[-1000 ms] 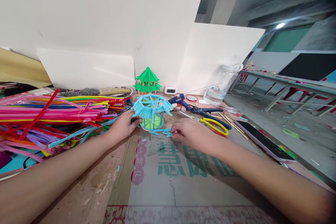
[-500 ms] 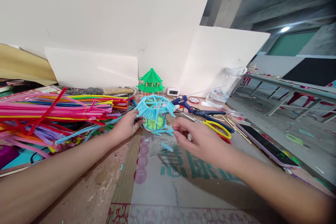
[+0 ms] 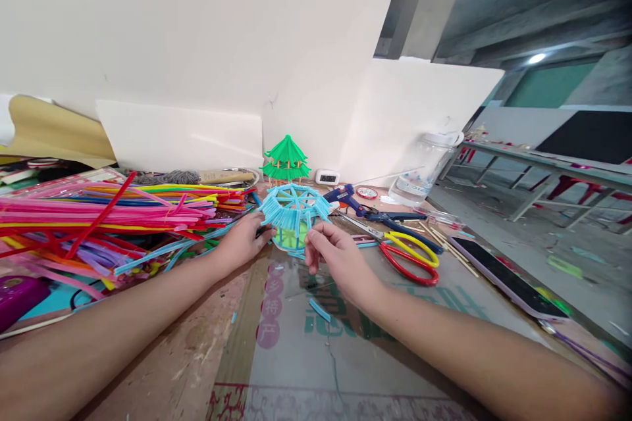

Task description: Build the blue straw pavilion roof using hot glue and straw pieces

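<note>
A small light-blue pavilion model (image 3: 291, 207), made of pipe cleaners with a slatted roof and a green base, stands in the middle of the table. My left hand (image 3: 251, 235) grips its left side, thumb forward and the other fingers partly hidden. Close against the model's front right, my right hand (image 3: 328, 250) has thumb and fingers pinched together; whatever lies between them cannot be made out. A short blue pipe cleaner piece (image 3: 320, 310) lies on the mat in front. Behind the pavilion rises a green tiered roof model (image 3: 286, 161).
Left lies a heap of coloured pipe cleaners (image 3: 108, 217). To the right are red-and-yellow scissors (image 3: 409, 256), a blue glue gun (image 3: 345, 197), pliers (image 3: 395, 216), wooden sticks (image 3: 454, 250), a phone (image 3: 508, 276) and a water jug (image 3: 419, 171). A white board (image 3: 197, 46) stands behind.
My right hand has moved left, up to the model's front right, uncovering more of the scissors. My left hand stays at the model's left side. The view has shifted slightly.
</note>
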Available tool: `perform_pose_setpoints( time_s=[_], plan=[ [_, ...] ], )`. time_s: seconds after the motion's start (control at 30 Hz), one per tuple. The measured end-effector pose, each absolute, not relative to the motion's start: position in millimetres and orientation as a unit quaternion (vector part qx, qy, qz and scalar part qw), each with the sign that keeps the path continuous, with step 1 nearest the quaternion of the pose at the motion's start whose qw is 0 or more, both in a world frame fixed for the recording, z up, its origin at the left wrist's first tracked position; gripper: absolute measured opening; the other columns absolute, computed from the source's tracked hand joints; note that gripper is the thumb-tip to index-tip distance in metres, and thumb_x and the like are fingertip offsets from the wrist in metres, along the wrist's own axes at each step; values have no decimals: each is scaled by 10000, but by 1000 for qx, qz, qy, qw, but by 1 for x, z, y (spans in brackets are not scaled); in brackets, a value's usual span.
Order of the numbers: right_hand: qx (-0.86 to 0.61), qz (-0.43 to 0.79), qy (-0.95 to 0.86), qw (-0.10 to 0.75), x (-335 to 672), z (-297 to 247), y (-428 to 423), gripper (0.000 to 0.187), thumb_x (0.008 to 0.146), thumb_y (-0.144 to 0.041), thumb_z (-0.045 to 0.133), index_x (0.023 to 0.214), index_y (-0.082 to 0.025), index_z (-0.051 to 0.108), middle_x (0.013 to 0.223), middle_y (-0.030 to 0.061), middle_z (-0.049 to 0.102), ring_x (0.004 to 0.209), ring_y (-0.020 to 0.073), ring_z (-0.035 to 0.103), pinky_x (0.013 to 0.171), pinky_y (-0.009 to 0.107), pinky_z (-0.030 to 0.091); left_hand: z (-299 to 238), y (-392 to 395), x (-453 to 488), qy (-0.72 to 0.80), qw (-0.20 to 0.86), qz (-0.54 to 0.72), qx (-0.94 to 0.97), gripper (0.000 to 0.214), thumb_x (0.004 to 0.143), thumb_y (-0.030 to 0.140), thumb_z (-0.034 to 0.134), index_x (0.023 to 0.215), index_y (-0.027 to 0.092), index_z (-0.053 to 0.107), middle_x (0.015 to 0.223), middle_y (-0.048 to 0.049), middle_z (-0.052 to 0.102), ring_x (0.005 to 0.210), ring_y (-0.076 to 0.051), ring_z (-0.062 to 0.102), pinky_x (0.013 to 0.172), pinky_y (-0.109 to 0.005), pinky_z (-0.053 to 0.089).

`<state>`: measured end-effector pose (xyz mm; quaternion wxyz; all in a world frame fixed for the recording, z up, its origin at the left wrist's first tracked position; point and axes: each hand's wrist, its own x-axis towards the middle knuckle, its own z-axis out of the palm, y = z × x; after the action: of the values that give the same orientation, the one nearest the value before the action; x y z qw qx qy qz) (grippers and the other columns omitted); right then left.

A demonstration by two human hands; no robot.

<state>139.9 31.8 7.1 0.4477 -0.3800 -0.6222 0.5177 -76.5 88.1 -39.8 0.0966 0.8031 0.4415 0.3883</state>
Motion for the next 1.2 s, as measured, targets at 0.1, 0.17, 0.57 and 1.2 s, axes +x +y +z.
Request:
perform_pose_setpoints(
  time_s=[0.1, 0.17, 0.57, 1.2],
  plan=[
    [-365, 515, -630, 452, 139, 7, 32, 224, 869, -370, 542, 729, -200, 506, 546, -47, 584, 459, 104, 516, 501, 236, 413, -41, 89, -77, 444, 93, 388, 803, 197, 892, 336, 571, 971, 178, 658, 966, -80, 680, 974, -248, 633, 931, -394, 494],
    [-365, 506, -638, 450, 140, 6, 34, 220, 875, -356, 534, 723, -199, 508, 550, -45, 586, 464, 104, 519, 509, 238, 421, -42, 90, -77, 437, 89, 387, 807, 191, 890, 345, 577, 940, 181, 661, 958, -79, 676, 997, -249, 625, 950, -394, 484],
    [-351, 495, -666, 434, 140, -2, 45, 252, 888, -384, 521, 713, -203, 502, 572, -41, 584, 481, 106, 521, 521, 246, 427, -40, 89, -78, 423, 75, 362, 828, 228, 929, 354, 516, 932, 177, 660, 973, -88, 658, 1085, -257, 588, 1018, -430, 440],
    [-329, 579, -604, 438, 138, -4, 49, 380, 851, -556, 562, 749, -190, 549, 570, -20, 589, 493, 122, 528, 510, 258, 436, -39, 89, -77, 417, 74, 366, 829, 230, 925, 366, 525, 923, 185, 666, 958, -80, 656, 1059, -250, 596, 1002, -408, 450]
  ],
)
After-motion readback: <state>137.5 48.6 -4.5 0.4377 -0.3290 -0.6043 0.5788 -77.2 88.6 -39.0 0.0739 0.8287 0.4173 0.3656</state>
